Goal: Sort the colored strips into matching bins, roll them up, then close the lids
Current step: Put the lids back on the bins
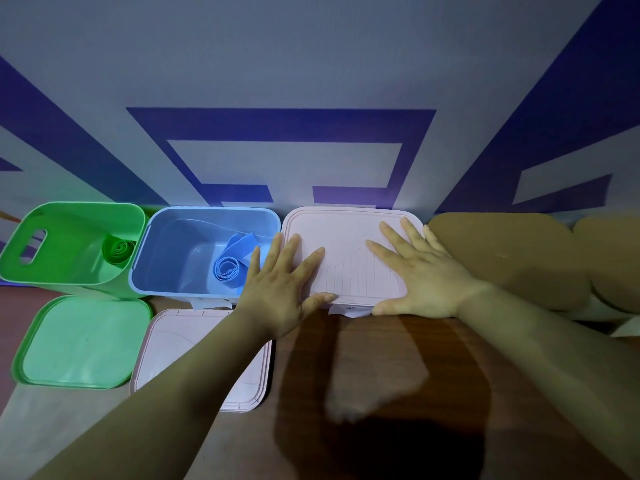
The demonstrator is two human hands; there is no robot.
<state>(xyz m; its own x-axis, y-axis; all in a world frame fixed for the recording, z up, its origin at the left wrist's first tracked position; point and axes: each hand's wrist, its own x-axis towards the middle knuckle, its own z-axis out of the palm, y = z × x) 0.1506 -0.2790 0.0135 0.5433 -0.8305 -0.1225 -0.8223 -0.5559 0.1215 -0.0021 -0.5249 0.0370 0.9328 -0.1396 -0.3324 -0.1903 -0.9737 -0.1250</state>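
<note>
Beside open green bin [52, 271] and blue bin [166, 244], my left hand [277, 292] and right hand [422, 275] lie flat on the pink lid [346, 230].

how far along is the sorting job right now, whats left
Done: a green roll lies in the green bin and a blue roll in the blue bin. In hand: the left hand and right hand press flat on the pink lid. Left: both other bins are open; the green lid and a pale lid lie on the table before them.
</note>
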